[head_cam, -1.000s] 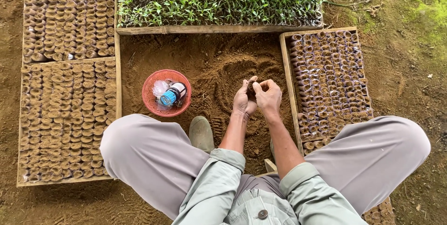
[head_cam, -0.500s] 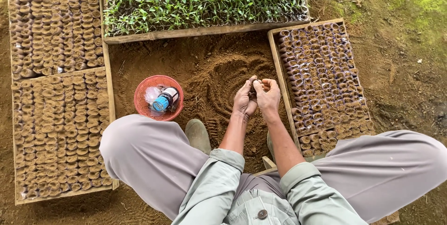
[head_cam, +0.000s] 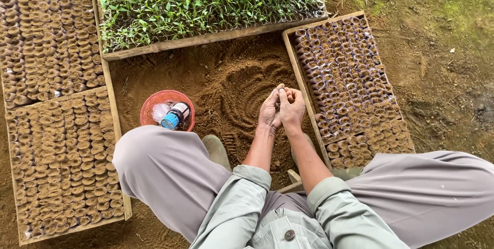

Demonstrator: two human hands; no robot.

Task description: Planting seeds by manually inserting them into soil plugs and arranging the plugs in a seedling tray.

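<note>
My left hand and my right hand are pressed together over a bed of loose brown soil. Their fingers close around a small dark pot or clump of soil, mostly hidden between them. I sit low with knees spread and grey trousers either side. Just right of my hands lies a wooden tray of small dark soil-filled pots.
A red basket holding a blue-capped bottle and a clear bag sits by my left knee. Two wooden trays of brown filled pots lie at left, a tray of green seedlings at the back. Bare earth surrounds everything.
My hands stay clasped on the small object over the soil. The view has shifted slightly, so the trays appear further left and lower.
</note>
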